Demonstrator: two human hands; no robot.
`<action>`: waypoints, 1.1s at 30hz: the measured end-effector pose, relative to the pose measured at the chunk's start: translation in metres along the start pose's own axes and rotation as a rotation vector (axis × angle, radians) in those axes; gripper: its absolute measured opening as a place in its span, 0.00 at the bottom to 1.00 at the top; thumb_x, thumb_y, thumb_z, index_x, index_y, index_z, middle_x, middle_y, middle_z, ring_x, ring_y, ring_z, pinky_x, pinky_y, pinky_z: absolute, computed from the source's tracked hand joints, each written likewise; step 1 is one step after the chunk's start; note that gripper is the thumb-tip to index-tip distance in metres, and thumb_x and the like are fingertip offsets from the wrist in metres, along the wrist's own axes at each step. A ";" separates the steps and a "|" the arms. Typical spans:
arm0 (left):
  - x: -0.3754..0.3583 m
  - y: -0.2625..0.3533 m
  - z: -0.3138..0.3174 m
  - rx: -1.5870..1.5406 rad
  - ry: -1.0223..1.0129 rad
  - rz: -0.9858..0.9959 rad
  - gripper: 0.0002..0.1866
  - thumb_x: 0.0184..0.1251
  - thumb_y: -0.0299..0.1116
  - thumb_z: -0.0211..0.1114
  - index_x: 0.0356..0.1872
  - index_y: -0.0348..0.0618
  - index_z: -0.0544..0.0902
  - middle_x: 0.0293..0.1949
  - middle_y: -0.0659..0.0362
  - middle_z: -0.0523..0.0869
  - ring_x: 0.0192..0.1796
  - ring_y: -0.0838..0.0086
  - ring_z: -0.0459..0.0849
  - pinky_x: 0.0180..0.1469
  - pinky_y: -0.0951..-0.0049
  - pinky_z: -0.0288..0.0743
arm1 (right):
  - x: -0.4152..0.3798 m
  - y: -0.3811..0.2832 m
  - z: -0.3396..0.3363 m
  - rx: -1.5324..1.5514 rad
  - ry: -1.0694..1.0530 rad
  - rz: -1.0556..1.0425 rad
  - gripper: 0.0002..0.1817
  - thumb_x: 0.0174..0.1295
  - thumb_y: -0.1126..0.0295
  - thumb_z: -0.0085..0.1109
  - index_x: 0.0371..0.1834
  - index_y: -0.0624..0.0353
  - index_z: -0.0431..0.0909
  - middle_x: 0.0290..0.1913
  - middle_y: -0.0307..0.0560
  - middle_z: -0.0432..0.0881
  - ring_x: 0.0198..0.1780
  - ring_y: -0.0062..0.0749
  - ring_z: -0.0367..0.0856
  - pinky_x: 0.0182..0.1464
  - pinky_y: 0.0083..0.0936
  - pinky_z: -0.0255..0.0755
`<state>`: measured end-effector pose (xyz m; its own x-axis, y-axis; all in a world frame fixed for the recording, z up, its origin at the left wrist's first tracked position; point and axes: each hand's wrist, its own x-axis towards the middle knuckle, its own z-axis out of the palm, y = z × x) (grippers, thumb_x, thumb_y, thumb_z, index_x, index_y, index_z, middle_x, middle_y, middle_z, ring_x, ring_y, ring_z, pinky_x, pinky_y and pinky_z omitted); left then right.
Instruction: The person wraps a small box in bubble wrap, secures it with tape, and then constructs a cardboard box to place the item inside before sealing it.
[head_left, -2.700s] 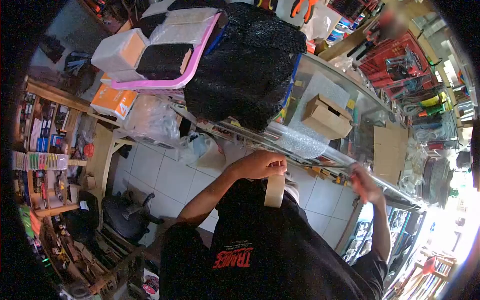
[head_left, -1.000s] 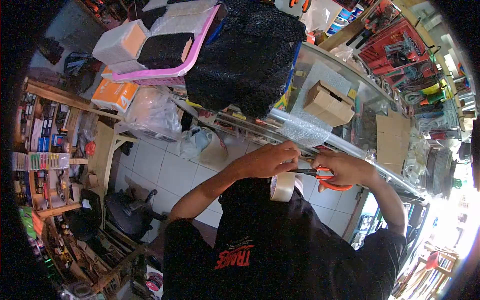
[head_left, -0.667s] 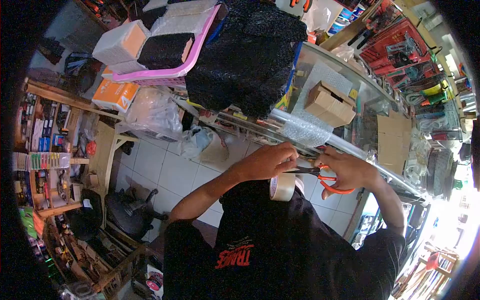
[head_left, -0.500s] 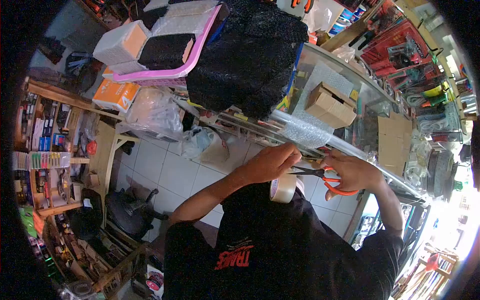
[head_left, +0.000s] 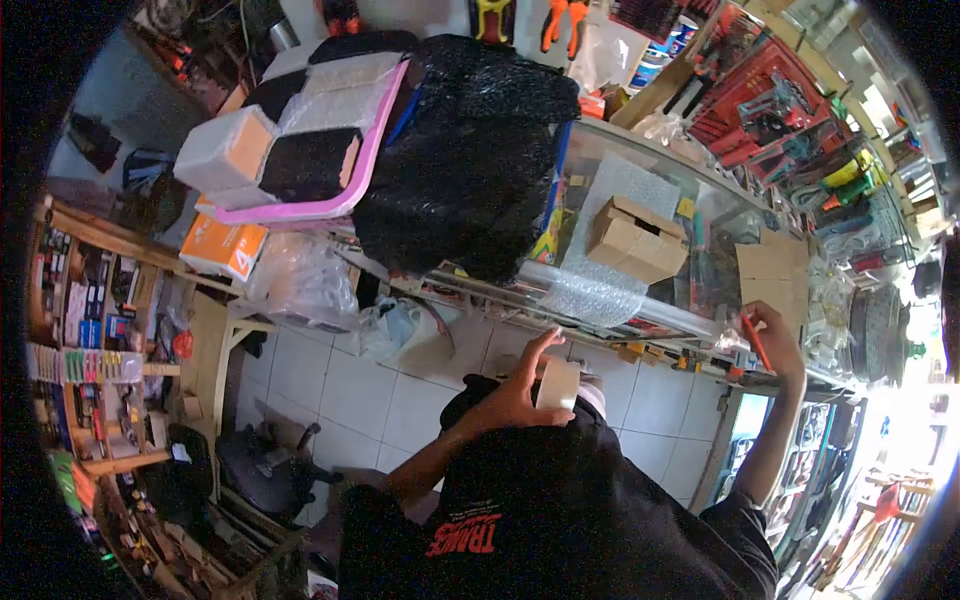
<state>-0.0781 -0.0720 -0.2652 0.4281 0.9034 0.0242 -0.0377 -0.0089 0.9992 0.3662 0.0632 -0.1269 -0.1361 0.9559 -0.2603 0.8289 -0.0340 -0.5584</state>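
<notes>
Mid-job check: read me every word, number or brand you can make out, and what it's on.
"TRAN": red print on black shirt; ending and smaller line unclear.
"4": orange box; other print too small.
Tape roll: no readable text.
Shelf packs and red wall pack: too small or blurred.

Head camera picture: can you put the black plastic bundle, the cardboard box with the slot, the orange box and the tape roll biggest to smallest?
By how they look here:
1. black plastic bundle
2. cardboard box
3. orange box, partly covered
4. tape roll
</notes>
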 end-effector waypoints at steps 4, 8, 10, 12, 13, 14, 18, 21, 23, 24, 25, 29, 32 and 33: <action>0.011 0.025 -0.007 0.047 -0.005 0.069 0.73 0.47 0.45 0.89 0.85 0.50 0.40 0.80 0.44 0.59 0.71 0.55 0.74 0.72 0.45 0.70 | 0.042 0.033 0.024 -0.125 0.141 0.198 0.23 0.67 0.53 0.72 0.49 0.64 0.84 0.34 0.52 0.87 0.37 0.35 0.84 0.39 0.35 0.77; 0.025 0.093 -0.033 0.270 -0.010 0.304 0.74 0.44 0.45 0.90 0.85 0.49 0.41 0.80 0.42 0.60 0.68 0.55 0.77 0.71 0.48 0.71 | 0.087 0.086 0.068 -0.215 0.366 0.047 0.21 0.64 0.56 0.70 0.50 0.62 0.84 0.39 0.61 0.87 0.43 0.53 0.88 0.44 0.45 0.79; 0.031 0.135 -0.052 0.445 0.037 0.441 0.74 0.44 0.46 0.90 0.85 0.44 0.41 0.80 0.38 0.58 0.67 0.53 0.78 0.71 0.49 0.71 | 0.097 0.076 0.079 -0.289 0.466 -0.022 0.18 0.63 0.59 0.68 0.50 0.61 0.84 0.42 0.64 0.87 0.45 0.60 0.87 0.46 0.49 0.80; 0.040 0.172 -0.079 0.674 0.102 0.563 0.74 0.44 0.46 0.90 0.84 0.41 0.41 0.80 0.37 0.57 0.66 0.51 0.79 0.71 0.49 0.71 | 0.106 0.056 0.078 -0.315 0.375 0.093 0.18 0.64 0.60 0.67 0.52 0.58 0.83 0.45 0.65 0.86 0.49 0.63 0.86 0.49 0.53 0.80; 0.044 0.186 -0.094 0.777 0.141 0.524 0.74 0.45 0.46 0.89 0.83 0.38 0.41 0.80 0.35 0.55 0.65 0.50 0.79 0.72 0.49 0.70 | 0.106 0.053 0.081 -0.345 0.407 0.062 0.18 0.65 0.60 0.67 0.52 0.57 0.83 0.46 0.64 0.86 0.50 0.63 0.85 0.50 0.53 0.80; 0.050 0.187 -0.107 0.693 0.210 0.486 0.74 0.44 0.44 0.89 0.83 0.36 0.40 0.81 0.36 0.54 0.65 0.50 0.79 0.73 0.52 0.69 | 0.107 0.050 0.085 -0.375 0.440 0.033 0.17 0.65 0.60 0.67 0.53 0.56 0.83 0.47 0.64 0.86 0.51 0.63 0.85 0.50 0.52 0.80; 0.093 0.210 -0.152 1.057 0.246 0.337 0.72 0.42 0.35 0.87 0.83 0.37 0.40 0.80 0.35 0.53 0.71 0.42 0.74 0.73 0.51 0.71 | 0.111 0.046 0.100 -0.356 0.508 0.089 0.20 0.67 0.59 0.66 0.58 0.53 0.76 0.54 0.60 0.82 0.57 0.64 0.81 0.56 0.59 0.75; 0.121 0.208 -0.160 1.258 0.194 0.114 0.72 0.42 0.37 0.87 0.84 0.42 0.40 0.79 0.35 0.54 0.76 0.35 0.66 0.75 0.47 0.69 | 0.102 0.027 0.105 -0.398 0.548 0.099 0.21 0.68 0.60 0.65 0.59 0.53 0.73 0.57 0.61 0.79 0.61 0.63 0.78 0.60 0.59 0.72; 0.143 0.184 -0.178 1.276 0.195 0.033 0.73 0.42 0.40 0.87 0.84 0.47 0.40 0.78 0.35 0.56 0.76 0.35 0.67 0.74 0.46 0.70 | 0.083 0.007 0.102 -0.343 0.551 0.083 0.21 0.68 0.61 0.64 0.61 0.54 0.74 0.59 0.62 0.78 0.63 0.63 0.76 0.62 0.57 0.71; 0.151 0.174 -0.187 1.251 0.167 0.023 0.72 0.43 0.40 0.86 0.85 0.48 0.40 0.76 0.35 0.58 0.75 0.34 0.67 0.73 0.43 0.70 | 0.076 -0.001 0.097 -0.314 0.559 0.073 0.22 0.69 0.61 0.64 0.62 0.54 0.74 0.59 0.62 0.78 0.64 0.62 0.76 0.63 0.56 0.71; 0.159 0.171 -0.192 1.226 0.139 0.016 0.72 0.43 0.40 0.86 0.85 0.49 0.39 0.75 0.35 0.60 0.75 0.33 0.68 0.71 0.40 0.71 | 0.072 -0.005 0.094 -0.280 0.611 0.049 0.23 0.69 0.61 0.64 0.64 0.55 0.74 0.60 0.62 0.77 0.64 0.62 0.75 0.64 0.55 0.70; 0.180 0.169 -0.203 1.182 0.086 -0.027 0.72 0.44 0.43 0.86 0.85 0.49 0.39 0.74 0.36 0.61 0.72 0.35 0.72 0.72 0.42 0.71 | 0.046 -0.007 0.085 -0.065 0.683 -0.049 0.26 0.69 0.60 0.66 0.68 0.55 0.74 0.63 0.61 0.75 0.65 0.59 0.74 0.67 0.51 0.69; 0.194 0.160 -0.216 1.175 0.125 -0.010 0.69 0.47 0.45 0.86 0.84 0.49 0.43 0.77 0.34 0.59 0.74 0.36 0.71 0.74 0.45 0.69 | 0.027 -0.032 0.075 0.036 0.689 -0.085 0.25 0.70 0.60 0.66 0.67 0.55 0.75 0.64 0.59 0.75 0.66 0.56 0.73 0.68 0.50 0.68; 0.198 0.156 -0.219 1.164 0.146 -0.005 0.68 0.48 0.46 0.86 0.84 0.49 0.44 0.78 0.34 0.59 0.75 0.37 0.70 0.75 0.46 0.69 | 0.022 -0.043 0.075 0.050 0.693 -0.087 0.24 0.70 0.61 0.66 0.66 0.55 0.75 0.64 0.59 0.75 0.67 0.55 0.72 0.69 0.49 0.67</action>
<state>-0.1970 0.1988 -0.1116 0.3151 0.9446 0.0919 0.8448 -0.3233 0.4264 0.2875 0.0636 -0.1675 0.1902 0.9209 0.3402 0.8026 0.0537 -0.5941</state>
